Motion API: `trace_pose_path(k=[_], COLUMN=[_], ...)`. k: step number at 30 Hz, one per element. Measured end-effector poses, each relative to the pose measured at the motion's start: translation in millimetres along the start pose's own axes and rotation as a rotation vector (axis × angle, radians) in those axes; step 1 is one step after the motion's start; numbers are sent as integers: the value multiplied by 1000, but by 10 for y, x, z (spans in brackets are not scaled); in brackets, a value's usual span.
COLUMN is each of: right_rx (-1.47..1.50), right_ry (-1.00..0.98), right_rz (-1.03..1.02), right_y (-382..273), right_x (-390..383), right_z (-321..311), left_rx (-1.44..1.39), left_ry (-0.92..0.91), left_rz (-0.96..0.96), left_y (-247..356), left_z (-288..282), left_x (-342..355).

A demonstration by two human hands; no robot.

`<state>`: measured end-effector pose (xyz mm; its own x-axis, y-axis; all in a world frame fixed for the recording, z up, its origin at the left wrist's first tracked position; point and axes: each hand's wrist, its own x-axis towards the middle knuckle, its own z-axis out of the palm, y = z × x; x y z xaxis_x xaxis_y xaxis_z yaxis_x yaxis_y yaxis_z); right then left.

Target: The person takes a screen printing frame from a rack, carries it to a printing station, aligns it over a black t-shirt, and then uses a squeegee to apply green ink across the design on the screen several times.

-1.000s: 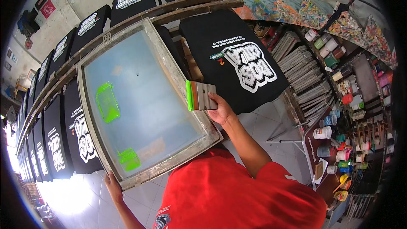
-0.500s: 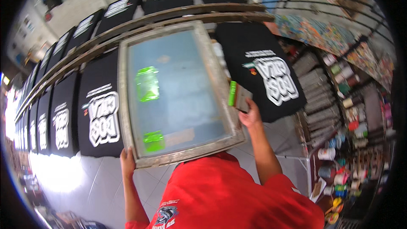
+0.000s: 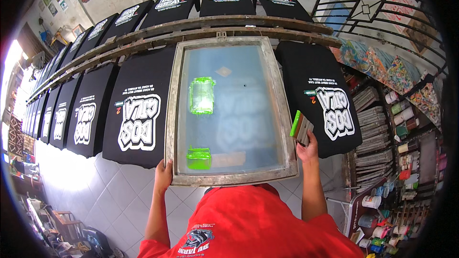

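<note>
A silkscreen in a weathered metal frame (image 3: 290,153) lies over a shirt, whose white print shows blurred through the pale blue mesh (image 3: 258,81). Two bright green ink patches (image 3: 201,95) sit on the mesh's left side, upper and lower. My left hand (image 3: 164,174) grips the frame's lower-left edge. My right hand (image 3: 308,149), just beside the frame's right edge, is closed on a small squeegee (image 3: 302,126) with green ink along its blade. Black shirts with white lettering lie on boards either side, one at left (image 3: 136,76) and one at right (image 3: 311,67).
Two long wooden rails (image 3: 191,25) carry more black shirts in rows. A black metal railing (image 3: 397,14) stands at top right. Stacked screens (image 3: 370,162) and paint containers (image 3: 370,200) crowd the right side. Tiled floor (image 3: 110,200) shows below.
The screen, tilted a second earlier, now sits square in front of me between the two shirts. My right hand with the squeegee has moved right, off the mesh. My view has turned.
</note>
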<state>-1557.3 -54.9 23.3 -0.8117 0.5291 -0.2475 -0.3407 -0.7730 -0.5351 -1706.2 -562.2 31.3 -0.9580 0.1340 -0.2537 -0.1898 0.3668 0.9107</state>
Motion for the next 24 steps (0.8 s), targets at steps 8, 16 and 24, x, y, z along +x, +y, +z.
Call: trace_pose_path(k=[8,16,24], right_rx=[-46,-56,-78], right_ry=[26,39,62], right_rz=[-24,-21,-25], right_y=[-12,-48,-114], right_x=[10,80,136], right_z=[-134,-164,-339], left_rx=[37,78,95], left_ry=[-42,-10,9], left_rz=[16,7,65], left_y=[-95,-142,-145], left_z=[41,122,242], left_x=[82,128,107])
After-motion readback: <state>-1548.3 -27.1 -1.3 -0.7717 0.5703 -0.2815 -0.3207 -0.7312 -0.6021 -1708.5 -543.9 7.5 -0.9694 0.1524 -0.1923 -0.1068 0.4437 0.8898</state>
